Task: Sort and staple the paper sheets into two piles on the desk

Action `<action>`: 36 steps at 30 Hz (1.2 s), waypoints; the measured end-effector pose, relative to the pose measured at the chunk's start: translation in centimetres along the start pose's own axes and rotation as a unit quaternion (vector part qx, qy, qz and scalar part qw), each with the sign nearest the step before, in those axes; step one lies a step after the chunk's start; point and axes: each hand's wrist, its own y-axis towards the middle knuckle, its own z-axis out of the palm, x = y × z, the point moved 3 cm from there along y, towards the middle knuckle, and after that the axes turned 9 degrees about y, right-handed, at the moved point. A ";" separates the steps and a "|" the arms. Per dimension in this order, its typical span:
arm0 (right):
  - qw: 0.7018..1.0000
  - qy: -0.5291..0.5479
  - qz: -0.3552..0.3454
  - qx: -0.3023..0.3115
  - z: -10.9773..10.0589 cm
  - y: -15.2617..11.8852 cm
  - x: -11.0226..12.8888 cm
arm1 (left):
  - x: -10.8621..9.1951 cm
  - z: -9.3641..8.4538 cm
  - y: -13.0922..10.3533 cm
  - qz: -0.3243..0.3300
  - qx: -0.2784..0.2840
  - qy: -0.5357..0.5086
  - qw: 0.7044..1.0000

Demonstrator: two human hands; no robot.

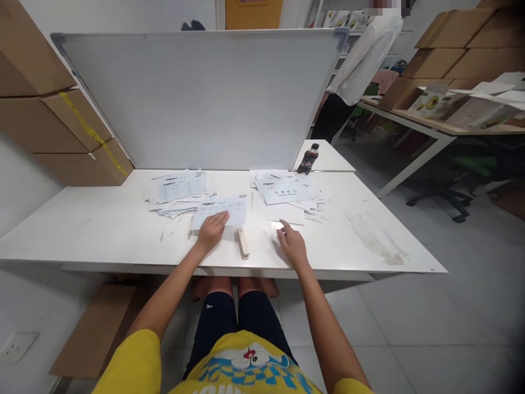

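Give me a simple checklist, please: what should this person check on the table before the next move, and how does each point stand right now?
1. Sheet steadied: ok. The left hand rests on the printed sheet.
2. Right hand free: ok. It appears to hold nothing.
3. Stapler close by: ok. It lies between the two hands.
4. Staples loaded: cannot tell. The inside of the stapler is hidden.
5. Papers squared up: not ok. The left pile and the right pile both have uneven edges.
6. Bottle capped: ok. It stands behind the right pile, with its dark cap on.
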 end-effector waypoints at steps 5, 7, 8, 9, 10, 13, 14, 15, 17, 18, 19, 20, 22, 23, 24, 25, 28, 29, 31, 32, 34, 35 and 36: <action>0.943 0.309 0.121 0.020 -0.1 0.4 -1.7 | -7.4 1.3 2.1 0.135 0.087 -0.087 0.983; 0.907 0.390 0.158 -0.004 0.1 0.5 -2.3 | -10.1 2.3 2.5 0.168 0.156 -0.112 0.967; 0.897 0.406 0.172 -0.023 0.2 0.5 -2.6 | -11.1 2.8 2.8 0.179 0.190 -0.122 0.958; 0.891 0.414 0.183 -0.045 0.3 0.5 -2.8 | -11.7 3.3 3.0 0.188 0.220 -0.133 0.948; 0.886 0.418 0.192 -0.067 0.3 0.4 -3.0 | -12.1 3.7 3.4 0.198 0.241 -0.148 0.938; 0.877 0.421 0.202 -0.117 0.4 0.3 -3.3 | -10.2 4.0 5.6 0.184 0.228 -0.194 0.936; 0.879 0.415 0.201 -0.124 0.4 0.2 -3.4 | -8.5 3.9 6.6 0.158 0.205 -0.195 0.946; 0.880 0.409 0.202 -0.131 0.3 0.2 -3.5 | -6.3 3.7 7.5 0.119 0.178 -0.181 0.960; 0.880 0.404 0.207 -0.136 0.3 0.2 -3.6 | -0.9 3.2 8.9 0.030 0.136 -0.105 0.985; 0.880 0.406 0.209 -0.132 0.3 0.3 -3.6 | 2.1 2.9 9.1 -0.023 0.113 -0.058 0.992; 0.880 0.408 0.209 -0.125 0.3 0.3 -3.6 | 5.0 2.6 8.9 -0.079 0.092 -0.010 0.993; 0.881 0.409 0.208 -0.117 0.3 0.4 -3.6 | 7.6 2.4 8.5 -0.134 0.076 0.035 0.987; 0.886 0.404 0.201 -0.103 0.5 0.5 -3.6 | 11.6 2.3 6.9 -0.219 0.064 0.100 0.969; 0.888 0.402 0.198 -0.102 0.5 0.5 -3.6 | 12.8 2.4 6.1 -0.241 0.056 0.123 0.961; 0.890 0.400 0.194 -0.102 0.6 0.6 -3.6 | 13.5 2.5 5.4 -0.247 0.048 0.138 0.958; 0.891 0.399 0.191 -0.102 0.6 0.6 -3.6 | 13.8 2.7 4.8 -0.244 0.041 0.147 0.958; 0.892 0.397 0.190 -0.108 0.7 0.6 -3.6 | 13.1 2.8 3.7 -0.220 0.035 0.151 0.963; 0.892 0.395 0.192 -0.109 0.7 0.6 -3.7 | 12.7 2.6 3.5 -0.219 0.036 0.150 0.963; 0.892 0.391 0.198 -0.108 0.7 0.7 -3.8 | 11.3 2.2 3.2 -0.221 0.038 0.140 0.964; 0.892 0.391 0.199 -0.105 0.7 0.7 -3.9 | 10.2 1.9 3.1 -0.220 0.036 0.128 0.966; 0.892 0.396 0.194 -0.102 0.8 0.7 -4.0 | 7.0 1.4 2.9 -0.201 0.029 0.088 0.975; 0.890 0.402 0.192 -0.099 0.8 0.8 -3.9 | 4.7 1.3 2.8 -0.175 0.029 0.063 0.982; 0.887 0.411 0.191 -0.091 0.9 0.8 -3.8 | 2.1 1.2 2.7 -0.138 0.034 0.040 0.989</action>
